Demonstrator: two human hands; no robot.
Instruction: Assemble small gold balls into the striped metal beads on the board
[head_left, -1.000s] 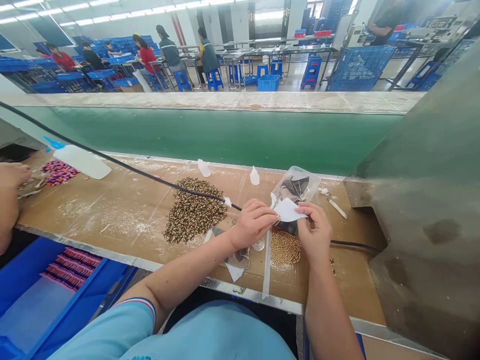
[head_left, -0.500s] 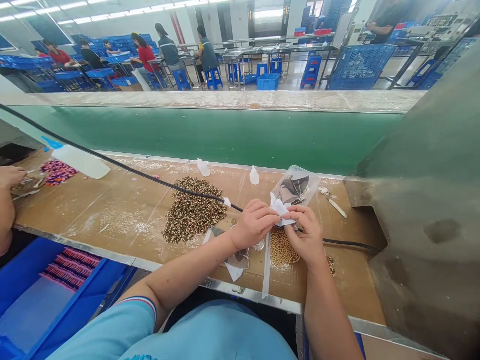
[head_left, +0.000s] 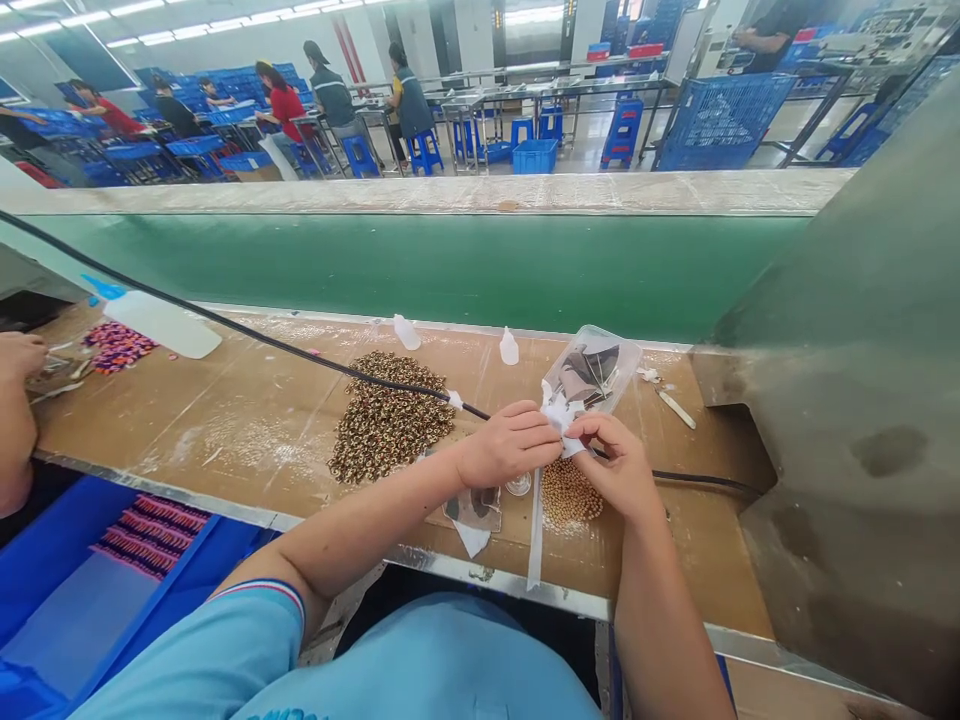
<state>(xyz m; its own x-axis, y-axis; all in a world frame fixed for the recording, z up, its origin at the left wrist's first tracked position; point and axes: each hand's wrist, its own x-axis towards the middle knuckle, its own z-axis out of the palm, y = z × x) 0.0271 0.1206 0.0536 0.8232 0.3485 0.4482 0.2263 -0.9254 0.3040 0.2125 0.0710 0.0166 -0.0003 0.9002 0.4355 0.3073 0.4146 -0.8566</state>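
White sheet: held between left hand and right hand
Dark beads: broad loose pile
Left hand: curled, fingertips gripping the sheet's left side
Tan beads: smaller pile, near side of the sheet
Clear box: just beyond the sheet
Right hand: thumb and finger pinching the sheet's right side

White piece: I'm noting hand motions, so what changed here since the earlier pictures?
The right hand moved left, towards the left hand; the white piece, spread between them at first, is now gathered at the right fingers. Dark pile, tan pile and box stayed put.
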